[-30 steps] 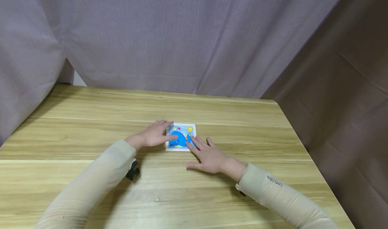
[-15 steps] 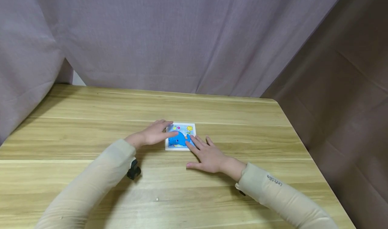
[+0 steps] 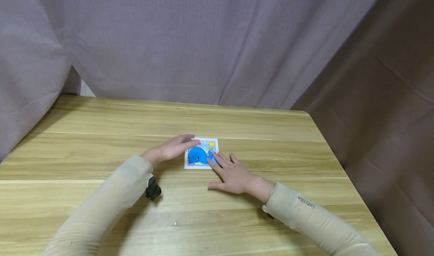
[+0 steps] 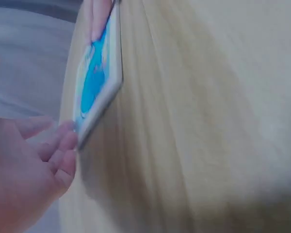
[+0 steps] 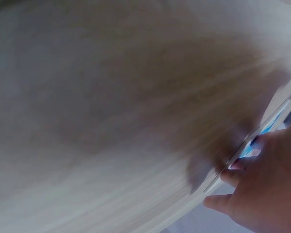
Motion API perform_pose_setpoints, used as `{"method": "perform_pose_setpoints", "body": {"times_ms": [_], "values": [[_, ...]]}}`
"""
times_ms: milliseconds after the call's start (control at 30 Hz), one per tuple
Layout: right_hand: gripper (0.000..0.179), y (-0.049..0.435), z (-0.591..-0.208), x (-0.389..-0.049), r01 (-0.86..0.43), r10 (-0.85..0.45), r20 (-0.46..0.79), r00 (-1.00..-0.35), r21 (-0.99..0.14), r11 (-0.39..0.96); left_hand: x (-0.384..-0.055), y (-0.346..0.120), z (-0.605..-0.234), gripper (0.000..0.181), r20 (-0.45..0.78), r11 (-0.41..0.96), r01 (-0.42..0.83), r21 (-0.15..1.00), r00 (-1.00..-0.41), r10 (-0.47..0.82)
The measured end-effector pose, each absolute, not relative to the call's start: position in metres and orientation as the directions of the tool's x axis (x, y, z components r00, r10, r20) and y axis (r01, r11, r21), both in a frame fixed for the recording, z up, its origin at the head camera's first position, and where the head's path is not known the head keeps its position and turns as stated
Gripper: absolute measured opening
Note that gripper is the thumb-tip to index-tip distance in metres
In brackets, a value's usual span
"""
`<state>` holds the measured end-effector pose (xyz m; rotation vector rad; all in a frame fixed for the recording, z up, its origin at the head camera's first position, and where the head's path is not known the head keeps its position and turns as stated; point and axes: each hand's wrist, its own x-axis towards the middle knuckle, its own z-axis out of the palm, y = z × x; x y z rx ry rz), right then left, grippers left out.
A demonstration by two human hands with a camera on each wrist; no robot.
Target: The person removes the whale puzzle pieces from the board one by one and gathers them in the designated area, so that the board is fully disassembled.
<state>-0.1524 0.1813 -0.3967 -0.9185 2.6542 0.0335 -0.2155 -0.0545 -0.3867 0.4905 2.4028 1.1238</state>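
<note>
A small square picture board (image 3: 200, 156) with a white border lies flat on the wooden table, showing a blue whale and a yellow sun. My left hand (image 3: 172, 147) is at its upper left side, with fingers extended and the thumb over the top left part of the picture. In the left wrist view, the left fingertips touch or nearly touch the board's edge (image 4: 99, 107). My right hand (image 3: 236, 177) is spread, its fingertips resting on the lower right corner and covering part of the whale's tail. From the right wrist, much of the board is hidden behind the right hand (image 5: 271, 184).
The wooden table (image 3: 101, 143) extends around the board on all sides. Behind it hangs a grey curtain (image 3: 169, 41), and a brown cloth (image 3: 383, 98) hangs along the right side. A small pale speck (image 3: 175, 223) lies near the front.
My left thumb has moved up from the whale towards the board's top edge, uncovering the whale's body, and the left wrist has turned slightly. The right hand and the board stay put.
</note>
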Motion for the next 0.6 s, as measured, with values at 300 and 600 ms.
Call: {"method": "perform_pose_setpoints", "body": {"times_ms": [300, 600], "values": [[0.084, 0.181, -0.399, -0.153, -0.604, -0.6, -0.31, -0.737, -0.095, 0.791, -0.218, -0.065, -0.377, 0.08, -0.339, 0.671, 0.108, 0.733, -0.797, 0.499], [0.083, 0.181, -0.397, -0.153, -0.595, -0.594, -0.317, -0.739, -0.107, 0.797, -0.221, -0.069, -0.379, 0.081, -0.378, 0.682, 0.106, 0.724, -0.766, 0.52]]}}
